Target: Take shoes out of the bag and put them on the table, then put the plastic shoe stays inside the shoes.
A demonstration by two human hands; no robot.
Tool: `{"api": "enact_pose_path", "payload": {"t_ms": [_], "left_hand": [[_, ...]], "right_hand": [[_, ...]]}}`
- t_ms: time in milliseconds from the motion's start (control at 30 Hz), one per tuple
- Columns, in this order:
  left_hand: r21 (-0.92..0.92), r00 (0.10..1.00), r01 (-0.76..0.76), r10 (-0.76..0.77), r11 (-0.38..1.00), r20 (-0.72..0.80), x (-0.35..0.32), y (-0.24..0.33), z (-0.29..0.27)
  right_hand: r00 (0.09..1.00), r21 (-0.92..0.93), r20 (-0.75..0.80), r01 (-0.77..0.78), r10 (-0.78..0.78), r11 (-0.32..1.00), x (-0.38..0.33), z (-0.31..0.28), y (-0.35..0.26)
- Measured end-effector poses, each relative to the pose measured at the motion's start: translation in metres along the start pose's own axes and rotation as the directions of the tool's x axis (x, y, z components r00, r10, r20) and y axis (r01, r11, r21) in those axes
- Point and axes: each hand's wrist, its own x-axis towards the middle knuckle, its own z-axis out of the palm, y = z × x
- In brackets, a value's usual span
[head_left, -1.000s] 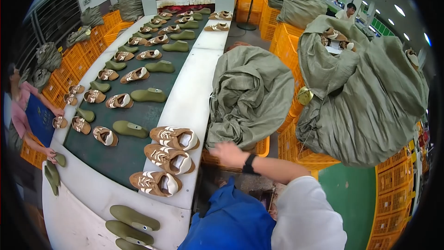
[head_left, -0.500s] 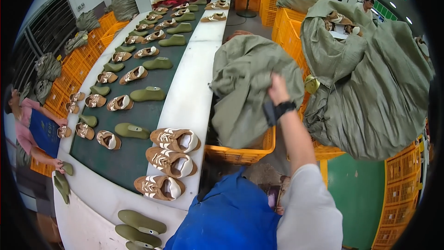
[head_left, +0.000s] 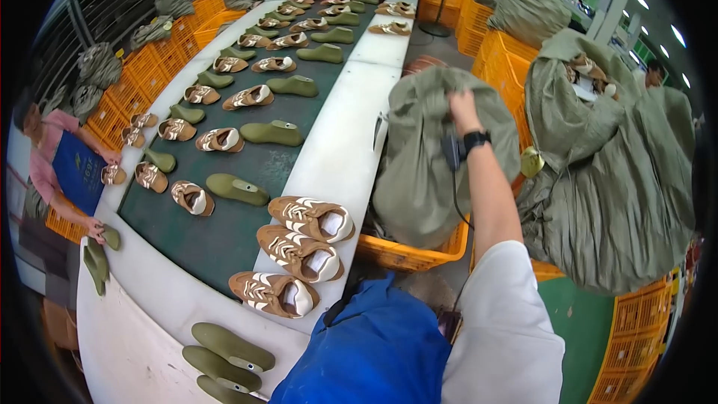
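Note:
My right hand (head_left: 462, 107), with a dark strap and a small device at the wrist, is closed on the upper part of a grey-green woven sack (head_left: 422, 187). The sack bulges out of an orange plastic crate (head_left: 407, 256) to the right of the workbench; its contents are hidden. On the white bench edge (head_left: 318, 138) left of the sack, three brown-and-white sneakers (head_left: 299, 253) lie side by side. Several green shoe lasts (head_left: 232, 344) rest on the white surface at the bottom. My left hand is out of the picture.
A dark green conveyor (head_left: 187, 236) carries rows of sneakers and lasts. Across it, a co-worker (head_left: 52, 153) in pink holds a sneaker (head_left: 113, 174) and touches a last (head_left: 111, 236). Large filled sacks (head_left: 613, 209) and stacked orange crates (head_left: 632, 344) stand to the right.
The sack's cloth has been drawn up and now hangs fuller, gathered under my right hand. My view has swung left, so the scene sits further right in the picture.

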Motion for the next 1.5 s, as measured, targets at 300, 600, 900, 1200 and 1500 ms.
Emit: {"api": "enact_pose_path", "payload": {"t_ms": [300, 600, 900, 1200, 1500], "left_hand": [[-0.202, 0.977, -0.142, 0.169, 0.969, 0.126, -0.002, 0.038, -0.03], [-0.584, 0.891, 0.363, -0.087, 0.726, 0.446, -0.136, 0.04, 0.028], [-0.757, 0.777, 0.628, -0.082, 0.182, 0.625, -0.254, 0.171, 0.042], [-0.05, 0.004, 0.529, -0.056, -0.847, 0.998, -0.277, 0.485, 0.098], [-0.102, 0.13, 0.435, -0.05, -0.895, 0.99, -0.245, 0.448, 0.049]], "right_hand": [[0.494, -0.805, 0.522, 0.556, 0.695, 0.209, -0.091, -0.025, 0.07], [0.12, 0.038, 0.979, 0.687, -0.165, 0.726, -0.189, 0.154, -0.072], [-0.874, 0.889, 0.405, 0.308, -0.268, 0.338, -0.516, 0.308, -0.044], [-0.797, 0.662, 0.58, 0.339, -0.17, 0.669, -0.653, 0.329, 0.025], [-0.84, 0.678, 0.477, 0.165, -0.258, 0.716, -0.645, 0.401, 0.088]]}}
